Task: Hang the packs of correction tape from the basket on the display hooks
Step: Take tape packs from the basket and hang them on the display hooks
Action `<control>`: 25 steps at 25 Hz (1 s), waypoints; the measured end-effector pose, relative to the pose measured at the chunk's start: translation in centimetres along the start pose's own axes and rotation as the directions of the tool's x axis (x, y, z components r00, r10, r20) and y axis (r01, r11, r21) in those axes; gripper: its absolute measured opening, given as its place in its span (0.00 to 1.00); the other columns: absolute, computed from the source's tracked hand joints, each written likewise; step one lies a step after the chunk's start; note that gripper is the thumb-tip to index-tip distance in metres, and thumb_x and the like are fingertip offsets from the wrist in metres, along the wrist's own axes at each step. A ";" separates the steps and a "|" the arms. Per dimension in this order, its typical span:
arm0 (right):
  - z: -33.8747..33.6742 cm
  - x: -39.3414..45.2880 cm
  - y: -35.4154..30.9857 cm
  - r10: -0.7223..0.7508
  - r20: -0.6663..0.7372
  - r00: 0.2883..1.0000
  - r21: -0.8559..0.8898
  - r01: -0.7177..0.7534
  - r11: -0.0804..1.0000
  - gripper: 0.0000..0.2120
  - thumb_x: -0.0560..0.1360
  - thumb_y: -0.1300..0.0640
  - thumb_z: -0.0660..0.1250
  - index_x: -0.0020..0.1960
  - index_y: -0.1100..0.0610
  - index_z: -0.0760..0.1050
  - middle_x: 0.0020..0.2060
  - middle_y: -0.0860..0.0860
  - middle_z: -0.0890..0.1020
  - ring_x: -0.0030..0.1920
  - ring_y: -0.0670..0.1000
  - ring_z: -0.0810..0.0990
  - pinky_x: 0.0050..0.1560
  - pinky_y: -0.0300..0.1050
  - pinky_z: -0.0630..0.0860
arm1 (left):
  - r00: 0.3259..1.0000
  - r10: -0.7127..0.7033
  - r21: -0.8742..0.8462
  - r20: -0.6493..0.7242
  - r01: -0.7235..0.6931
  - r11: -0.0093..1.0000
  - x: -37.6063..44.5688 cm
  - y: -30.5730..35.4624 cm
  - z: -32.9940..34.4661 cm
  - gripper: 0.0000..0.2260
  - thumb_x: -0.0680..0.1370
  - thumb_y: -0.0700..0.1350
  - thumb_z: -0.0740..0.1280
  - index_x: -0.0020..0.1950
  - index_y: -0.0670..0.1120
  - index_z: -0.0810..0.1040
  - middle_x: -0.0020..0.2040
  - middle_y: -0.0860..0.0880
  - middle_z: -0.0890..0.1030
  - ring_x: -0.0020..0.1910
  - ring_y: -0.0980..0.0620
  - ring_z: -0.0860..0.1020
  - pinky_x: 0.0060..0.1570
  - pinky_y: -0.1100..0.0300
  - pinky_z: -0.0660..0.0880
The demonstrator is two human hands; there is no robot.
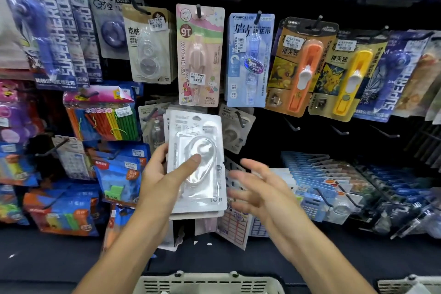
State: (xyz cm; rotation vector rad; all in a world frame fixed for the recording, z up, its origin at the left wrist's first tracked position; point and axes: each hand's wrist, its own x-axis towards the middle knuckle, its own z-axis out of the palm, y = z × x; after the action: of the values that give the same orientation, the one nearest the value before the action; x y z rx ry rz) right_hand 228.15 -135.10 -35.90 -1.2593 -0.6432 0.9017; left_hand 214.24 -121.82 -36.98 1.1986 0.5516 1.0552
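a stack of white correction tape packs (196, 164) is held up in the left hand (164, 175), thumb pressed on the front, so the top holes face the hooks. the right hand (256, 186) is spread wide and holds nothing, just right of the stack. the basket (207, 283) is kept near, below.

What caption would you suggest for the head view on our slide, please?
Left hand holds a stack of white packs before the display hooks; open right hand alongside.
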 end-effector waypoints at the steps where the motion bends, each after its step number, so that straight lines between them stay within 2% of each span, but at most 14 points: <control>1: 0.7 -0.3 0.2 -0.016 0.058 0.998 -0.092 0.021 0.996 0.18 0.74 0.55 0.76 0.62 0.50 0.78 0.52 0.51 0.87 0.50 0.51 0.87 0.44 0.41 0.82 | 1.000 0.002 0.022 0.016 -0.002 1.000 -0.1 -0.1 0.2 0.27 0.63 0.47 0.83 0.60 0.54 0.80 0.52 0.51 0.88 0.49 0.47 0.87 0.43 0.51 0.84; 3: 1.5 -0.3 0.6 -0.050 0.031 0.998 -0.173 0.054 0.983 0.13 0.73 0.57 0.77 0.56 0.54 0.81 0.46 0.52 0.87 0.44 0.50 0.87 0.39 0.37 0.80 | 0.997 -0.014 0.048 0.072 0.011 0.999 -0.2 -0.3 0.5 0.26 0.62 0.48 0.84 0.58 0.55 0.81 0.52 0.50 0.88 0.48 0.48 0.87 0.42 0.56 0.84; 6: 1.2 -0.1 -0.1 -0.051 -0.099 0.994 -0.108 0.040 0.993 0.04 0.78 0.60 0.71 0.51 0.59 0.79 0.39 0.54 0.87 0.34 0.48 0.85 0.29 0.38 0.77 | 0.990 -0.083 -0.010 0.116 0.085 0.996 -0.2 -0.2 0.3 0.27 0.62 0.52 0.84 0.60 0.54 0.82 0.55 0.47 0.87 0.52 0.45 0.87 0.49 0.48 0.83; 8: 0.4 0.0 -0.6 -0.051 -0.198 0.979 -0.154 0.020 0.988 0.03 0.80 0.59 0.68 0.49 0.59 0.77 0.34 0.53 0.86 0.27 0.49 0.81 0.22 0.41 0.72 | 0.995 -0.090 -0.051 0.053 0.093 0.994 0.0 0.1 -0.2 0.24 0.66 0.50 0.81 0.61 0.51 0.81 0.54 0.46 0.88 0.49 0.44 0.87 0.43 0.49 0.84; 10: -0.3 0.0 -0.7 -0.063 -0.321 0.945 -0.176 0.005 0.984 0.04 0.80 0.60 0.67 0.47 0.60 0.77 0.29 0.52 0.83 0.21 0.47 0.75 0.18 0.37 0.64 | 0.996 -0.083 -0.059 -0.028 0.081 0.995 0.4 0.4 -0.7 0.14 0.73 0.46 0.75 0.59 0.51 0.82 0.51 0.47 0.88 0.45 0.46 0.88 0.37 0.52 0.83; 12: -0.9 -0.1 -0.8 -0.094 -0.410 0.907 -0.156 0.031 0.987 0.05 0.80 0.62 0.66 0.45 0.60 0.76 0.25 0.48 0.80 0.17 0.43 0.70 0.17 0.35 0.62 | 0.993 -0.075 -0.040 -0.093 0.072 0.997 0.8 0.5 -1.0 0.10 0.78 0.43 0.71 0.58 0.53 0.82 0.52 0.49 0.88 0.46 0.47 0.87 0.43 0.49 0.83; 15: -1.3 -0.5 -0.9 -0.164 -0.413 0.896 -0.201 0.086 0.976 0.05 0.79 0.63 0.67 0.44 0.59 0.76 0.26 0.47 0.82 0.20 0.41 0.72 0.19 0.33 0.64 | 0.991 -0.077 -0.037 -0.105 0.073 0.997 0.8 0.8 -0.9 0.09 0.79 0.42 0.71 0.57 0.54 0.82 0.53 0.50 0.88 0.49 0.46 0.87 0.50 0.46 0.81; 18: -1.2 -1.0 -0.8 -0.170 -0.346 0.923 -0.215 0.099 0.972 0.06 0.78 0.63 0.67 0.42 0.57 0.76 0.27 0.47 0.82 0.21 0.41 0.73 0.19 0.32 0.64 | 0.991 -0.065 -0.032 -0.115 0.062 0.998 0.8 1.0 -0.8 0.09 0.79 0.42 0.71 0.57 0.53 0.83 0.52 0.50 0.88 0.51 0.45 0.87 0.51 0.46 0.81; 22: -1.6 -0.9 -0.7 -0.161 -0.344 0.925 -0.200 0.095 0.975 0.11 0.77 0.63 0.68 0.37 0.53 0.76 0.27 0.49 0.80 0.22 0.43 0.74 0.20 0.33 0.64 | 0.989 -0.059 -0.024 -0.136 0.056 0.998 0.8 1.3 -1.1 0.08 0.79 0.42 0.71 0.55 0.54 0.84 0.52 0.51 0.88 0.51 0.45 0.86 0.52 0.46 0.81; 25: -1.7 -1.0 -0.6 -0.192 -0.343 0.919 -0.191 0.132 0.973 0.11 0.77 0.62 0.68 0.38 0.52 0.77 0.30 0.50 0.82 0.26 0.45 0.77 0.22 0.34 0.67 | 0.989 -0.060 -0.044 -0.134 0.054 0.998 0.8 1.6 -1.3 0.08 0.80 0.42 0.70 0.54 0.54 0.84 0.52 0.50 0.88 0.48 0.46 0.87 0.48 0.48 0.81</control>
State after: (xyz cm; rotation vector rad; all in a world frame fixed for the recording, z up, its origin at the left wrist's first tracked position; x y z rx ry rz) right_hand 229.20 -136.89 -35.66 -1.4508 -0.5265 0.4678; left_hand 212.94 -120.54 -35.75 1.0755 0.6636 1.0991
